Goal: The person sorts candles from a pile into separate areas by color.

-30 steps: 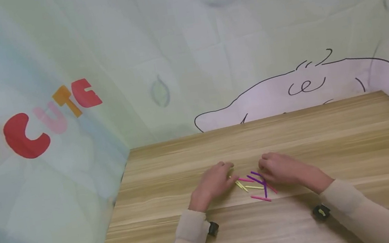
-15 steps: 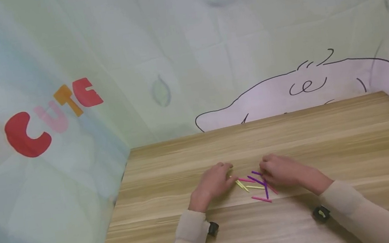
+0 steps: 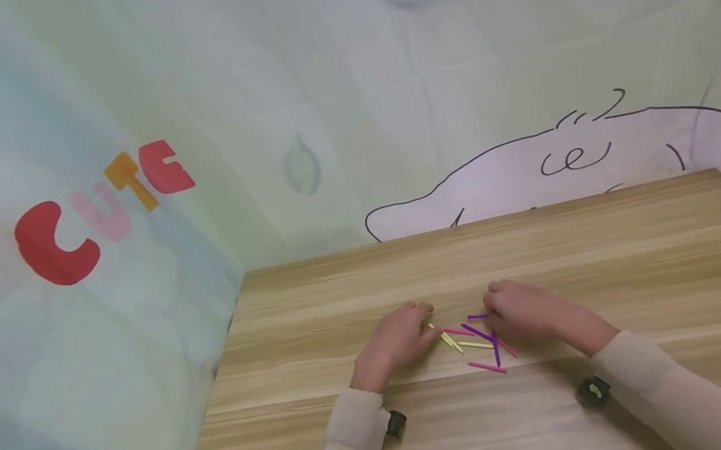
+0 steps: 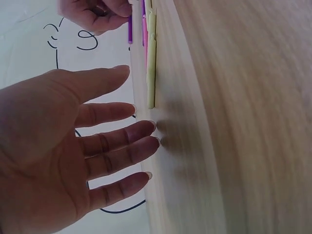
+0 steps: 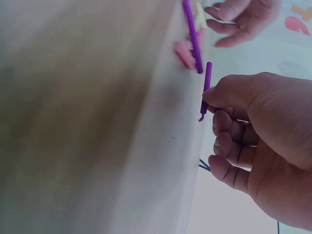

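Observation:
My right hand (image 3: 528,313) pinches a thin purple stick (image 5: 208,75) between thumb and forefinger. A small hooked tip shows at one end in the right wrist view, and the other fingers are curled. Opposite, my left hand (image 3: 394,343) rests its loosely spread fingertips on or just above the table, holding nothing. Between the hands lies a loose heap of thin sticks: yellow sticks (image 4: 151,73) by the left thumb, a pink stick (image 3: 487,368) at the near side, and a purple stick (image 3: 496,350) crossing others near the right hand.
A wood-grain table (image 3: 316,300) carries the sticks. Printed cloth walls (image 3: 316,108) stand behind it and to its left. Dark wrist cameras hang under both wrists, including the right camera (image 3: 594,392).
The purple stick in my right hand has turned from slanting to nearly level. My right hand has shifted only slightly; the left hand and the heap look much the same.

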Demonstrator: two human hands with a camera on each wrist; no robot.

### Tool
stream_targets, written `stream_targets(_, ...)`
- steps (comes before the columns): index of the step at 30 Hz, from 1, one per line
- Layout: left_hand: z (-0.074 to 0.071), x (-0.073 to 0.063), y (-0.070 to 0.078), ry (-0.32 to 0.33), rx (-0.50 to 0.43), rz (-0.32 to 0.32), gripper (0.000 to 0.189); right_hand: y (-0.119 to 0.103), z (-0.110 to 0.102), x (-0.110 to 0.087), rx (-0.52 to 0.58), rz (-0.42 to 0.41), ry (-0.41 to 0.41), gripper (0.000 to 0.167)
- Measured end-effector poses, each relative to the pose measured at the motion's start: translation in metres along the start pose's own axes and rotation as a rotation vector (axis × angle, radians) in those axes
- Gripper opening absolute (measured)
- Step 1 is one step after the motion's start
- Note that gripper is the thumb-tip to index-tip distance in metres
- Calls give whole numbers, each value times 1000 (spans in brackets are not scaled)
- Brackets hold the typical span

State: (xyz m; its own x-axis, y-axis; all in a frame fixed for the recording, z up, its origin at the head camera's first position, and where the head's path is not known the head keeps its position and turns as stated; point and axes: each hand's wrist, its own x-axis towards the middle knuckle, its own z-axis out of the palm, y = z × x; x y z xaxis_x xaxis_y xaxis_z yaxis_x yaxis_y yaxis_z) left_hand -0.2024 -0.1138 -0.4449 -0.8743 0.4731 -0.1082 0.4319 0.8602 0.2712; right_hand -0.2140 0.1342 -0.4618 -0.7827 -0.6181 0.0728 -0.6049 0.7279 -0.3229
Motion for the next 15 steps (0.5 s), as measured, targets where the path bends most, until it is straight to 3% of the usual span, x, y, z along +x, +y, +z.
stream_targets(15, -1, -1, -1, -18, 45, 40, 47, 9, -5, 9, -45, 0, 11, 9)
